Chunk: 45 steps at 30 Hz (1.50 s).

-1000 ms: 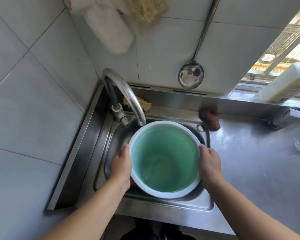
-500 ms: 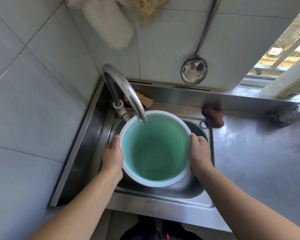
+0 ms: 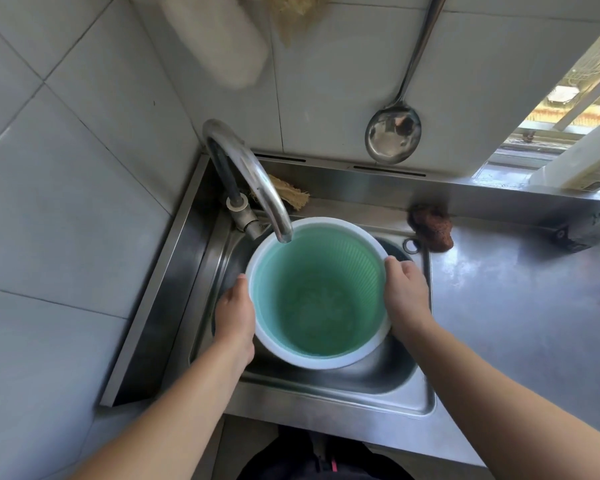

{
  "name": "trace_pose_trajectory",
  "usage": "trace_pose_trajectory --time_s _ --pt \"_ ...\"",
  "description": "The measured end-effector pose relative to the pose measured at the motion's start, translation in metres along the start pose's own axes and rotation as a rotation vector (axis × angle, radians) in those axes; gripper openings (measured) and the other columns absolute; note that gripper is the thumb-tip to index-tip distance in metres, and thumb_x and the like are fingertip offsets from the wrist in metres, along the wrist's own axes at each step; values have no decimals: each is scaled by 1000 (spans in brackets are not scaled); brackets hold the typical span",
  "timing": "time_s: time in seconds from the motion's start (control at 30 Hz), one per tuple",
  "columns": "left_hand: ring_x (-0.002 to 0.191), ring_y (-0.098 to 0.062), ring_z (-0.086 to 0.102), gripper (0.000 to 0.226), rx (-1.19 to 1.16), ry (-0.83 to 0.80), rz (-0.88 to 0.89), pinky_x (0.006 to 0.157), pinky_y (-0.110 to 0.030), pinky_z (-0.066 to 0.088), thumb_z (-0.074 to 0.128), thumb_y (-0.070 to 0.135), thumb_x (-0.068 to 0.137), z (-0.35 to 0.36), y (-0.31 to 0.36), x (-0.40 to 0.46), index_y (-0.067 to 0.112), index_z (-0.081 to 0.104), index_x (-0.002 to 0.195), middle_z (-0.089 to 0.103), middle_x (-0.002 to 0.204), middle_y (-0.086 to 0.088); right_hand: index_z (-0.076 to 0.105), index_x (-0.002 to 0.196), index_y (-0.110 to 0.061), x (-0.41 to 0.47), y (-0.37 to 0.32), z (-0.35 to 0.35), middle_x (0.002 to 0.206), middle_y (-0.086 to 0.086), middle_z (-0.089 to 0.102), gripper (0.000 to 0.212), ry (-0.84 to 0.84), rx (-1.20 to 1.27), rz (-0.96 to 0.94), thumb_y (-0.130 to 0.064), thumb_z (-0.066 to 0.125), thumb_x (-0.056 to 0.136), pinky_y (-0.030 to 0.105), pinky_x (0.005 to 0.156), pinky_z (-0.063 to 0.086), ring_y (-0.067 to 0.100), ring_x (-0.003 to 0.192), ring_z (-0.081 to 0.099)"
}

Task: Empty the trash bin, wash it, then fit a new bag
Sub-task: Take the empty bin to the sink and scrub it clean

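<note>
Green trash bin (image 3: 317,299) with white rim sits upright in the steel sink (image 3: 378,382), mouth just under the faucet spout (image 3: 257,188). Left hand (image 3: 234,315) and right hand (image 3: 405,294) grip opposite sides of the rim. Ladle (image 3: 393,133) hangs on the tiled wall.

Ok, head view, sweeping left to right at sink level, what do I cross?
Left hand on the rim → green trash bin in the sink → right hand on the opposite rim → brown scrubber → bare steel counter.
</note>
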<state>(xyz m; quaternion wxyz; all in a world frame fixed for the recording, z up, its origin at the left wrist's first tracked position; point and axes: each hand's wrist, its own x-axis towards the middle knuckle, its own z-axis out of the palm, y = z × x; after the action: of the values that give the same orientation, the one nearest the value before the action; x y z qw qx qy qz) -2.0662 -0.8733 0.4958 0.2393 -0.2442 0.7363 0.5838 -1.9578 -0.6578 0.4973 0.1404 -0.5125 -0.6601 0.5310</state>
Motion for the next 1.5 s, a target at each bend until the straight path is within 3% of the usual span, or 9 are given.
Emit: trace_pose_trajectory --time_s 0.27,0.47,0.6,0.8,1.07,1.23,1.33,1.4,1.5 --pt "79 -18 70 36 -66 -32 -59 59 -27 49 48 47 96 16 -21 -23 18 70 93 76 81 2 52 76 -13 14 9 -27 73 6 48 28 -16 -1 66 -41 53 84 36 61 41 20 66 47" --pt "88 -23 70 40 -61 -19 -35 67 -30 52 48 48 95 16 -11 -21 16 70 104 76 96 -2 51 75 -9 17 2 -21 72 5 50 37 -18 33 55 -46 51 81 36 62 42 19 66 48" --pt "89 -26 69 34 -62 33 5 80 -41 58 49 46 94 5 -4 -18 18 68 92 74 96 -5 44 72 -13 -1 11 -10 71 2 46 36 -27 -1 43 -48 45 84 35 60 40 17 64 45" --pt "78 -21 70 36 -46 -19 -43 58 -28 49 48 43 96 20 -16 -32 15 70 95 75 87 -4 50 75 -11 4 23 -33 73 6 50 33 -12 -47 98 -42 47 86 36 60 41 21 66 48" --pt "79 -22 72 38 -71 -62 -16 63 -30 53 47 43 92 12 -10 -35 15 72 92 77 85 -1 56 83 -7 1 -2 -31 76 -1 57 34 5 -58 -54 -39 47 93 31 59 42 14 69 51" --pt "60 -8 70 34 -123 -24 38 46 -20 49 46 42 93 10 3 -42 19 71 89 74 73 11 68 86 -25 -9 -19 -35 80 -5 68 20 -34 24 -101 -29 49 93 28 64 48 12 74 61" --pt "70 -19 71 31 -133 -14 26 55 -27 52 46 38 92 5 4 -43 18 69 90 75 79 -1 77 93 -34 -17 -33 -39 84 -14 75 32 -146 35 -146 -22 47 87 24 68 54 5 78 68" --pt "81 -28 70 31 -142 -13 51 61 -34 54 46 31 90 2 3 -43 12 65 104 73 95 -11 77 96 -39 -20 -46 -42 91 -15 77 35 -191 46 -168 -22 49 86 25 73 57 4 85 72" --pt "88 -25 72 33 -201 -74 95 67 -38 59 47 26 89 -3 9 -46 21 67 116 74 103 -6 78 89 -40 -18 -65 -45 89 -15 78 32 -172 32 -146 -20 53 88 28 76 60 6 85 73"
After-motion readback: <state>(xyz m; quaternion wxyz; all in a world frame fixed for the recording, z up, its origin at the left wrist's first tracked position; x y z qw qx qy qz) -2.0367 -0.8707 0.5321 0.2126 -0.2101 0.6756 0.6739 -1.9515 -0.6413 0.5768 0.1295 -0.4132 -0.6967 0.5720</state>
